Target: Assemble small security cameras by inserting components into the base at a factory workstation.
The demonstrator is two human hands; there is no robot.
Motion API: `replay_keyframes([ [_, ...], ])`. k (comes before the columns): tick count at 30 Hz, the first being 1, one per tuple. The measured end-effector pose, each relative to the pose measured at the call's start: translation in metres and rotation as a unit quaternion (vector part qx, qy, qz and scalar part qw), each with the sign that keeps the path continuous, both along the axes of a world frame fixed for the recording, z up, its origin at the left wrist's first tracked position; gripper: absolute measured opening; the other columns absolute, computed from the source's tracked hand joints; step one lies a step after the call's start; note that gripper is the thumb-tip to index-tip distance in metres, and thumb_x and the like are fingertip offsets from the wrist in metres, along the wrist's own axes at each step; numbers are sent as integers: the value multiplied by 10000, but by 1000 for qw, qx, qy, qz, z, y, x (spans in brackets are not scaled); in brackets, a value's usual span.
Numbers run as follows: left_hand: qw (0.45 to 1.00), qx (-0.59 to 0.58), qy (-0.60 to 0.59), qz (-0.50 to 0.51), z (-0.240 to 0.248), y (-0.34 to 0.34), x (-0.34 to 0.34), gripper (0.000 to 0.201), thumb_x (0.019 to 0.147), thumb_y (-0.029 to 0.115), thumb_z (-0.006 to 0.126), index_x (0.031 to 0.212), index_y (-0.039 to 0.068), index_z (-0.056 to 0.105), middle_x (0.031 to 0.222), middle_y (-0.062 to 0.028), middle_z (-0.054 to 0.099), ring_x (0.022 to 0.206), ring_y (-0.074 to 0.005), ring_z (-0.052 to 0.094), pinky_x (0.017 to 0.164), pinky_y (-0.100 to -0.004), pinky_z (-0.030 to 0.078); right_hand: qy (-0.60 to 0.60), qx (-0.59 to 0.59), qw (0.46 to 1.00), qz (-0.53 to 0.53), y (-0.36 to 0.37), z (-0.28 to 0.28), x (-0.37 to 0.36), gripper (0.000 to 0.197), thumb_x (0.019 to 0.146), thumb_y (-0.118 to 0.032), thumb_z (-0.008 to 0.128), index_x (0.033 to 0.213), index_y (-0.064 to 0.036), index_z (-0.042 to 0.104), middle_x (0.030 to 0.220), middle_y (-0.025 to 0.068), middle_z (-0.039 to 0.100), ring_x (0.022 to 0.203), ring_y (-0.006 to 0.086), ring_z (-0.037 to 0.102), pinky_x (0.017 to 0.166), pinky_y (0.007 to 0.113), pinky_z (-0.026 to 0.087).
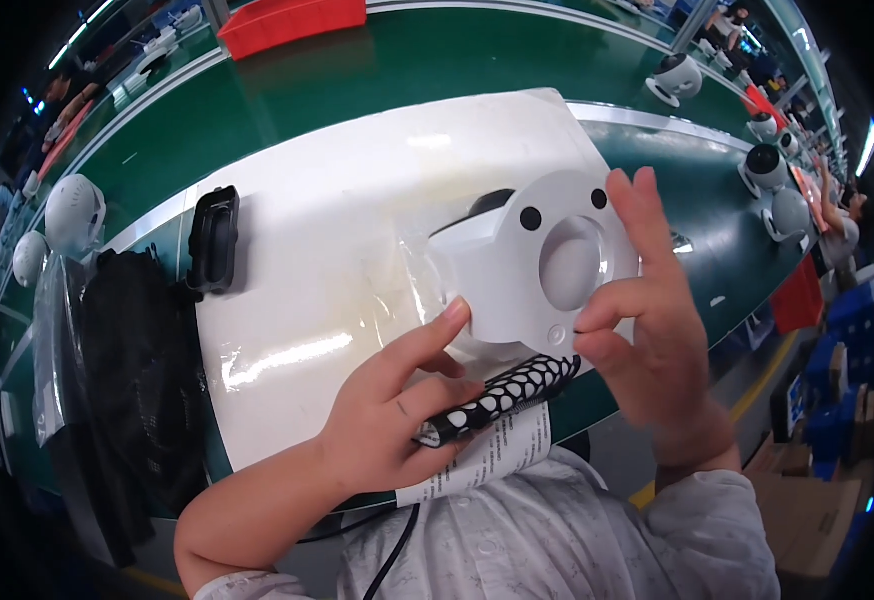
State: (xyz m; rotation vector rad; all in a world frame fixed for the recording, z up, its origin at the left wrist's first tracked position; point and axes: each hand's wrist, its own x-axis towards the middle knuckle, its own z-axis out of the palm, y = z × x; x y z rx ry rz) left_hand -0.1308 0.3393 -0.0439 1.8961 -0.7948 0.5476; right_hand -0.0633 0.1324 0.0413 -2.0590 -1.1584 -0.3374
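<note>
A white rounded camera-like device (492, 275) lies on its side on a white sheet, its flat round base turned toward me. Two black round pads sit on that base, around a large round hollow; a small bare circle shows near its lower edge. My left hand (387, 410) is closed around a curled black strip with white round spots (512, 395), its thumb reaching to the device's side. Beside the bare circle, my right hand (647, 320) pinches thumb and index finger together, other fingers raised. Whatever is between those fingertips is too small to make out.
A black plastic tray-shaped part (215, 240) lies on the sheet's left edge. Left of it are a black bag (142, 350) and white devices (75, 213). A red bin (287, 25) stands at the back. More devices (677, 78) stand on the green bench at right; people work farther off.
</note>
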Motion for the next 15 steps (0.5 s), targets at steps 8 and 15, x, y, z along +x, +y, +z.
replay_keyframes([
  [8, 1000, 0, 9, 11, 0, -1, 0, 389, 588, 9, 734, 932, 38, 554, 1342, -200, 259, 892, -253, 572, 715, -308, 498, 2, -59, 998, -7, 0, -8, -2, 249, 815, -317, 594, 784, -72, 569, 1354, 258, 283, 1311, 409, 112, 1037, 462, 99],
  [15, 998, -30, 42, 19, 1, -4, -1, 291, 641, 64, 720, 883, 18, 567, 1312, -226, 346, 1042, -302, 530, 746, -322, 509, -110, 4, 993, -47, -2, -25, -4, 114, 768, -166, 636, 868, -111, 631, 1272, 224, 422, 1253, 376, 298, 978, 406, 220],
])
